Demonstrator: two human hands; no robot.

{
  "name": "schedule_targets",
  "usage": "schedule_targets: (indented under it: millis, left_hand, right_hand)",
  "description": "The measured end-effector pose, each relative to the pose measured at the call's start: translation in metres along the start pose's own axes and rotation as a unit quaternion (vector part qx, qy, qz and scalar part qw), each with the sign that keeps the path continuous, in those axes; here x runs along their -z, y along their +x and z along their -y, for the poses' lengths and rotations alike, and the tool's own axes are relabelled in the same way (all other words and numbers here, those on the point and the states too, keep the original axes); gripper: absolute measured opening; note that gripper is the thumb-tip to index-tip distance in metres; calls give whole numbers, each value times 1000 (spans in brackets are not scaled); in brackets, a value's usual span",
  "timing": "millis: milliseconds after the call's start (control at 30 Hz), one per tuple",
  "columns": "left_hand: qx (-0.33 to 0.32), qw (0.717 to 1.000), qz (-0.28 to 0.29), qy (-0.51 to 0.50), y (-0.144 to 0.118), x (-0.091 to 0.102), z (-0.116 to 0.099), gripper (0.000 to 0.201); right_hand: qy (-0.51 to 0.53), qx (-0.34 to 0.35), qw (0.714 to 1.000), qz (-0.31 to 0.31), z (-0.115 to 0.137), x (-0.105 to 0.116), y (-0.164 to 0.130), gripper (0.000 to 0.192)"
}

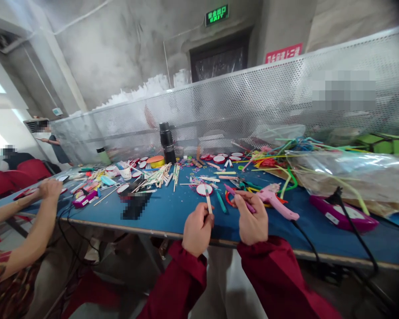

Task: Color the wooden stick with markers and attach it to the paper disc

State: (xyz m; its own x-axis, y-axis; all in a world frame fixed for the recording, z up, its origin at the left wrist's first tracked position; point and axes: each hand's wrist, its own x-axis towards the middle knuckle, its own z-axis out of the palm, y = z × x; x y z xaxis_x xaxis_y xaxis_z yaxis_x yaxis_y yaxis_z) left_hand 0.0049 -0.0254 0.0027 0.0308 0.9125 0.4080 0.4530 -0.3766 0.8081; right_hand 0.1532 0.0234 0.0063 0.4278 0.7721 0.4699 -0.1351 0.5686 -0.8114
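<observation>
Two hands in dark red sleeves are holding craft sticks over the near edge of a cluttered blue bench (173,215).

The left hand (197,228) is pinching a pale flat wooden stick (208,200) between thumb and fingers, the stick pointing up and away from it toward a round white disc with a red rim (203,189). Just beside it, the right hand (252,220) is curling closed around a thin purple stick (239,198) that is slanting up to the left. A pink plastic glue gun (276,201) is lying just beyond the right hand. Both wrists are hovering above the bench edge, knuckles facing the camera.
</observation>
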Motion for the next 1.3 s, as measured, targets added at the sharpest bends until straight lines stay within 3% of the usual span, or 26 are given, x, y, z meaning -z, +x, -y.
schedule_targets:
  millis: [200, 333, 400, 533, 633, 700, 867, 967, 1133, 1300]
  left_hand:
    - [44, 998, 25, -37, -2, 2, -8, 16]
    - [61, 995, 44, -59, -2, 4, -10, 15]
    - [64, 994, 53, -68, -2, 6, -10, 16]
    - [75, 992, 77, -64, -2, 9, -11, 17]
    - [93, 989, 87, -72, 0, 11, -14, 17]
    - [104, 987, 91, -85, 1, 12, -16, 18]
    - [124, 974, 119, -148, 4, 14, -7, 19]
    - [137, 962, 121, -203, 6, 14, -1, 26]
    - [185, 941, 94, -268, 12, 15, -2, 37]
    - [190, 943, 118, -247, 15, 19, -6, 39]
  right_hand:
    - [-43, -8, 997, 57, 12, 13, 6, 33]
    - [-148, 32, 987, 62, 27, 16, 29, 27]
    - [-247, 85, 962, 75, 36, 15, 44, 22]
    - [-449, 173, 873, 83, 45, 2, 73, 16]
    - [-500, 207, 831, 131, 39, -13, 87, 10]
    - [-492, 225, 820, 189, 29, -23, 93, 18]
    - [-511, 184, 795, 272, -5, -36, 98, 33]
    - [-562, 159, 753, 304, -20, -38, 99, 37]
    - [-623, 177, 674, 355, -29, -45, 104, 40]
    - [-633, 164, 665, 361, -35, -48, 105, 37]
